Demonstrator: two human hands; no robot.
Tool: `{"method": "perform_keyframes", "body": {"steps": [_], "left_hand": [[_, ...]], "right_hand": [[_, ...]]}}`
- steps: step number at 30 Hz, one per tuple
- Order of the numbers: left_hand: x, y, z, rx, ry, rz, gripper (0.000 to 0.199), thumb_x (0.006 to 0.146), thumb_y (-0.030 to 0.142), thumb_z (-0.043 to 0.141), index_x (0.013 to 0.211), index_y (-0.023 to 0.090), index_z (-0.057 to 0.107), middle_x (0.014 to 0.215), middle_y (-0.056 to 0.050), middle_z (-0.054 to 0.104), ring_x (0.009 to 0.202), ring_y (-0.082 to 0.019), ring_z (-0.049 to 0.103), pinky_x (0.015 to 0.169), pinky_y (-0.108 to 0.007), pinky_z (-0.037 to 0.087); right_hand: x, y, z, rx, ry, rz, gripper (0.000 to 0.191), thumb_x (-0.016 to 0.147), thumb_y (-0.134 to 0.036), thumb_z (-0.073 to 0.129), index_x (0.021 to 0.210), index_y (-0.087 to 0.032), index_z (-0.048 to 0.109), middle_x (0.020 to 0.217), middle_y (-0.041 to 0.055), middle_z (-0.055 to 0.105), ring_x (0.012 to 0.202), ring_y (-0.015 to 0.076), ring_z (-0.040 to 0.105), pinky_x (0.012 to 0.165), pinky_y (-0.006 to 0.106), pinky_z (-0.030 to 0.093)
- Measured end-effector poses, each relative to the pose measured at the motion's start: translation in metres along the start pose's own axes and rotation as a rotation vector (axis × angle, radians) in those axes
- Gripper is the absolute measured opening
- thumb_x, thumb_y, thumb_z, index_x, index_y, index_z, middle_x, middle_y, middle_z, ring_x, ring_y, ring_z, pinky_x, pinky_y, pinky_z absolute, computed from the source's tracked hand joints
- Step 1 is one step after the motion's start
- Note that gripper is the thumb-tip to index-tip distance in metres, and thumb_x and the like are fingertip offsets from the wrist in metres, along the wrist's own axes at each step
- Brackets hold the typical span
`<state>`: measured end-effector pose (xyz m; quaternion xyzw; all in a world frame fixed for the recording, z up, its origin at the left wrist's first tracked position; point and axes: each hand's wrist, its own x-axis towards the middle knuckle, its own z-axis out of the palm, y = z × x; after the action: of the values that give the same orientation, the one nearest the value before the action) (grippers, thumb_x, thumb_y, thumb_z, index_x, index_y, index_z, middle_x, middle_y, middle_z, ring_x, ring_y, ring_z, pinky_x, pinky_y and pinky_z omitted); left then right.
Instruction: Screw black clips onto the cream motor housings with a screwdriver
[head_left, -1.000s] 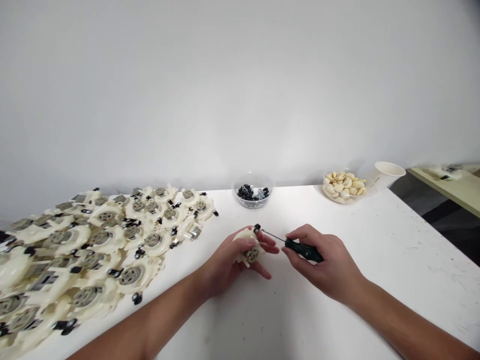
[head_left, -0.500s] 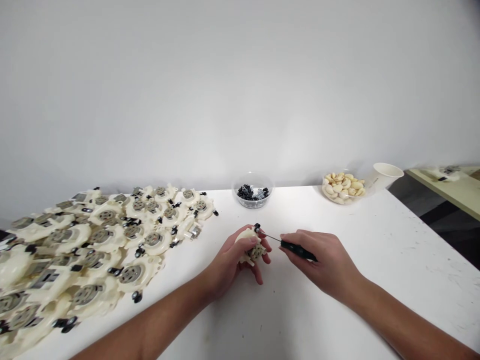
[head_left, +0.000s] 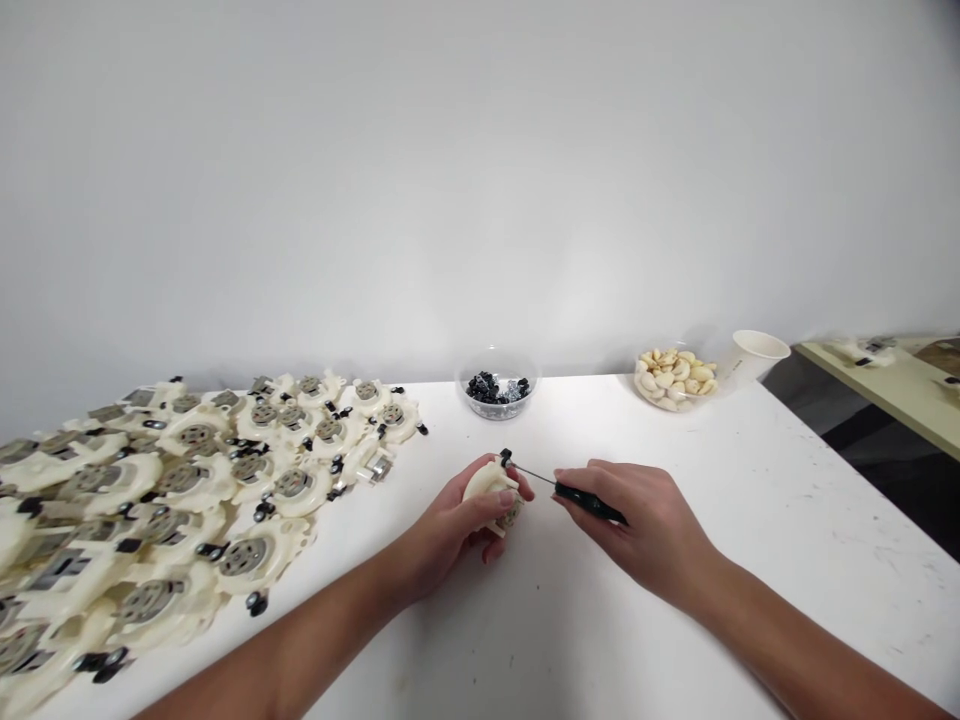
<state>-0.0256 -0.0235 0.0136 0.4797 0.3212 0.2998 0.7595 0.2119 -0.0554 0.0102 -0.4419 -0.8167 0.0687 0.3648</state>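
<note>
My left hand (head_left: 457, 515) is closed around a cream plastic motor housing (head_left: 481, 486), thumb across its front. A small black clip (head_left: 505, 457) sticks up from the housing's top edge. In my right hand (head_left: 645, 515) is a screwdriver (head_left: 591, 502) with a dark green handle, gripped between thumb and fingers. Its thin metal shaft points left, and the tip meets or nearly meets the black clip; the exact contact is too small to make out. Both hands are above the white table (head_left: 600, 640).
Many similar motor housings (head_left: 176, 480) with black clips cover the table's left side. Behind my hands stands a clear bowl (head_left: 498, 405) of small black and metallic parts. Farther right are a bowl of cream pieces (head_left: 675, 380) and a paper cup (head_left: 754, 355). A greenish side table (head_left: 892, 390) stands beyond.
The whole view has shifted slightly, so the table items appear a little farther left. My left hand has turned the housing a little; the screwdriver stays at the black clip.
</note>
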Motion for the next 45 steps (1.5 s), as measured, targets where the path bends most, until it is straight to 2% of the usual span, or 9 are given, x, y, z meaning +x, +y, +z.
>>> {"method": "perform_keyframes", "body": {"steps": [10, 15, 18, 21, 23, 28, 33, 39, 45], "left_hand": [[0.001, 0.003, -0.002, 0.055, -0.03, -0.022, 0.026, 0.094, 0.037, 0.063, 0.115, 0.021, 0.059, 0.11, -0.006, 0.059, 0.067, -0.01, 0.049, 0.052, -0.02, 0.042], [0.002, -0.003, -0.004, 0.033, -0.016, 0.001, 0.03, 0.096, 0.041, 0.059, 0.115, 0.018, 0.06, 0.109, -0.011, 0.06, 0.085, -0.02, 0.058, 0.053, -0.023, 0.05], [0.003, -0.004, -0.005, 0.007, -0.03, 0.002, 0.028, 0.096, 0.041, 0.057, 0.111, 0.017, 0.061, 0.106, -0.012, 0.062, 0.094, -0.025, 0.061, 0.062, -0.03, 0.056], [0.003, -0.002, -0.004, 0.012, -0.016, 0.006, 0.027, 0.099, 0.039, 0.054, 0.108, 0.015, 0.063, 0.104, -0.012, 0.065, 0.095, -0.025, 0.061, 0.075, -0.036, 0.058], [0.002, -0.001, -0.002, 0.031, -0.015, 0.021, 0.027, 0.1, 0.038, 0.052, 0.106, 0.015, 0.064, 0.104, -0.012, 0.065, 0.097, -0.025, 0.06, 0.077, -0.037, 0.057], [0.003, 0.001, 0.0, 0.027, -0.008, 0.035, 0.026, 0.099, 0.037, 0.054, 0.112, 0.016, 0.062, 0.107, -0.012, 0.062, 0.102, -0.027, 0.059, 0.067, -0.031, 0.056], [0.004, -0.004, -0.001, 0.045, -0.008, 0.054, 0.028, 0.098, 0.038, 0.058, 0.114, 0.015, 0.061, 0.107, -0.013, 0.062, 0.102, -0.027, 0.06, 0.063, -0.03, 0.057], [0.005, -0.014, -0.002, 0.067, 0.057, 0.058, 0.032, 0.093, 0.042, 0.067, 0.11, 0.016, 0.059, 0.101, -0.011, 0.064, 0.097, -0.028, 0.066, 0.06, -0.032, 0.06], [0.005, -0.015, -0.003, 0.183, 0.058, 0.067, 0.036, 0.087, 0.043, 0.074, 0.108, 0.019, 0.056, 0.102, -0.008, 0.062, 0.084, -0.02, 0.062, 0.05, -0.024, 0.056]], "right_hand": [[0.001, 0.001, 0.0, -0.039, -0.029, -0.007, 0.014, 0.101, -0.024, 0.055, 0.111, -0.024, 0.066, 0.071, -0.0028, 0.064, 0.057, 0.0126, 0.052, 0.057, 0.025, 0.034], [0.001, 0.002, 0.0, -0.019, -0.008, 0.001, 0.013, 0.1, -0.023, 0.057, 0.11, -0.024, 0.066, 0.072, -0.0029, 0.065, 0.057, 0.0124, 0.052, 0.058, 0.025, 0.036], [0.001, 0.003, 0.0, 0.008, -0.013, 0.01, 0.013, 0.1, -0.023, 0.057, 0.109, -0.024, 0.066, 0.074, -0.0024, 0.068, 0.059, 0.0125, 0.055, 0.059, 0.025, 0.037], [0.002, 0.003, 0.001, 0.035, -0.023, 0.018, 0.013, 0.099, -0.023, 0.058, 0.11, -0.025, 0.065, 0.077, -0.0024, 0.07, 0.061, 0.0127, 0.058, 0.06, 0.025, 0.039], [0.002, 0.002, 0.002, 0.036, -0.032, 0.018, 0.014, 0.099, -0.023, 0.058, 0.111, -0.026, 0.065, 0.079, -0.0028, 0.071, 0.062, 0.0129, 0.06, 0.061, 0.025, 0.04], [0.001, 0.003, 0.004, 0.03, -0.041, 0.028, 0.016, 0.099, -0.021, 0.058, 0.111, -0.026, 0.066, 0.08, -0.0016, 0.072, 0.063, 0.0134, 0.062, 0.062, 0.025, 0.042], [0.001, 0.003, 0.002, 0.037, -0.057, 0.033, 0.015, 0.099, -0.023, 0.059, 0.112, -0.025, 0.065, 0.083, -0.0004, 0.074, 0.066, 0.0138, 0.065, 0.062, 0.025, 0.043], [0.002, 0.0, -0.003, -0.089, -0.048, -0.036, 0.015, 0.101, -0.024, 0.056, 0.111, -0.025, 0.066, 0.075, -0.0015, 0.066, 0.061, 0.0138, 0.057, 0.059, 0.027, 0.037], [0.002, -0.004, 0.0, -0.12, -0.095, -0.039, 0.012, 0.1, -0.021, 0.052, 0.106, -0.024, 0.063, 0.075, -0.0012, 0.063, 0.062, 0.0148, 0.054, 0.059, 0.028, 0.033]]}}
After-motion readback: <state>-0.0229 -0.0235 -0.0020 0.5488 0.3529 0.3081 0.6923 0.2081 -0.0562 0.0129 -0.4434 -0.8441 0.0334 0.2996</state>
